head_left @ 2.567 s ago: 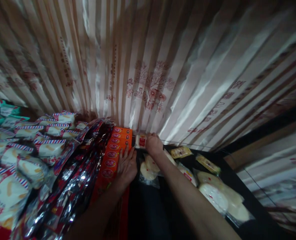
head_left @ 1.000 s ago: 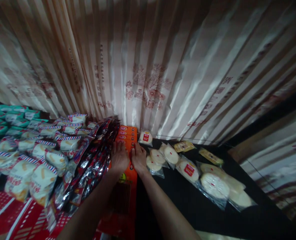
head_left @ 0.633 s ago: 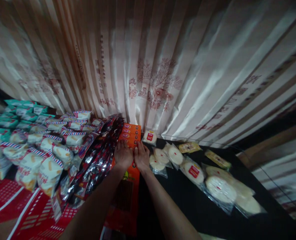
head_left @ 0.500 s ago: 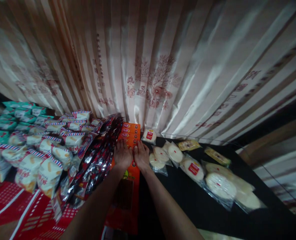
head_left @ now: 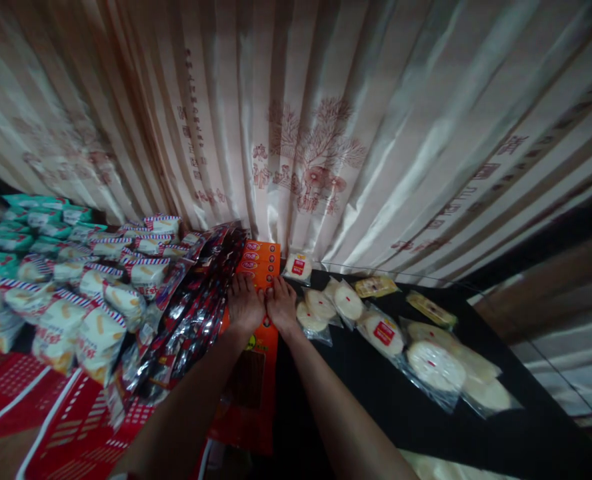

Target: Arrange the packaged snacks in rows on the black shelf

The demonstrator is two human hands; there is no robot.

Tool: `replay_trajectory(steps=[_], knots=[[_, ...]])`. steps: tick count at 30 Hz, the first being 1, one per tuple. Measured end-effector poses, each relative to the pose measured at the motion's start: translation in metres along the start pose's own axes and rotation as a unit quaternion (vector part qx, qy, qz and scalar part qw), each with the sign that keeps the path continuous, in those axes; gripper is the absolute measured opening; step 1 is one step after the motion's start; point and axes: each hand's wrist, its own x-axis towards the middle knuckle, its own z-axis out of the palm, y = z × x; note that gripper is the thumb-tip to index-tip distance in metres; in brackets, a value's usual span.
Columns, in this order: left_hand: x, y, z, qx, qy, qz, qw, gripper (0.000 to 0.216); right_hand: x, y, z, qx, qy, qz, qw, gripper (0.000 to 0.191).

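Observation:
A row of overlapping orange snack packets (head_left: 263, 257) runs front to back on the black table. My left hand (head_left: 246, 301) rests palm down on these packets, its fingers stretched toward the curtain. Close beside it, my right hand (head_left: 281, 305) lies along their right edge with fingers extended, the thumbs almost meeting. Part of the packets is hidden under both hands. Shiny dark red packets (head_left: 196, 313) are heaped just left of my left hand. To the right of my right hand are clear bags of round white flat cakes (head_left: 320, 305).
White snack bags (head_left: 101, 337) and green bags (head_left: 43, 219) crowd the left side, with a red basket (head_left: 71, 417) at the front left. More bagged white cakes (head_left: 436, 365) and small yellow packets (head_left: 376, 287) lie on the black table (head_left: 366, 400). A printed curtain (head_left: 306, 80) hangs behind.
The view has shifted slightly, so the packets appear a little higher. Both hands stay on the orange packets, with their fingers slightly more spread.

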Motion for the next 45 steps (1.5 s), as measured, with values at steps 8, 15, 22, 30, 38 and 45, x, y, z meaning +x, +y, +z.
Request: replay_trajectory(steps=[8, 15, 22, 30, 38, 45], knots=[[-0.001, -0.002, -0.004, 0.007, 0.005, 0.028, 1.000, 0.047, -0.024, -0.017, -0.021, 0.088, 0.097, -0.009, 0.991, 0.041], [-0.006, 0.008, -0.025, -0.008, 0.007, 0.119, 0.993, 0.032, -0.095, -0.001, -0.054, 0.098, 0.075, -0.037, 0.992, 0.033], [-0.039, 0.007, -0.043, -0.027, 0.044, 0.105, 0.993, 0.038, -0.133, 0.016, -0.075, 0.125, 0.079, -0.011, 0.989, 0.030], [-0.075, -0.012, -0.051, -0.011, 0.001, 0.112, 0.994, 0.049, -0.139, 0.017, -0.057, 0.095, 0.019, -0.036, 0.995, 0.037], [-0.088, -0.025, -0.041, -0.043, -0.017, 0.073, 0.996, 0.048, -0.136, 0.002, -0.042, 0.055, 0.002, -0.055, 0.997, 0.040], [-0.088, -0.025, -0.037, -0.038, -0.008, 0.091, 0.995, 0.048, -0.138, 0.000, -0.040, 0.014, 0.008, -0.060, 0.998, 0.040]])
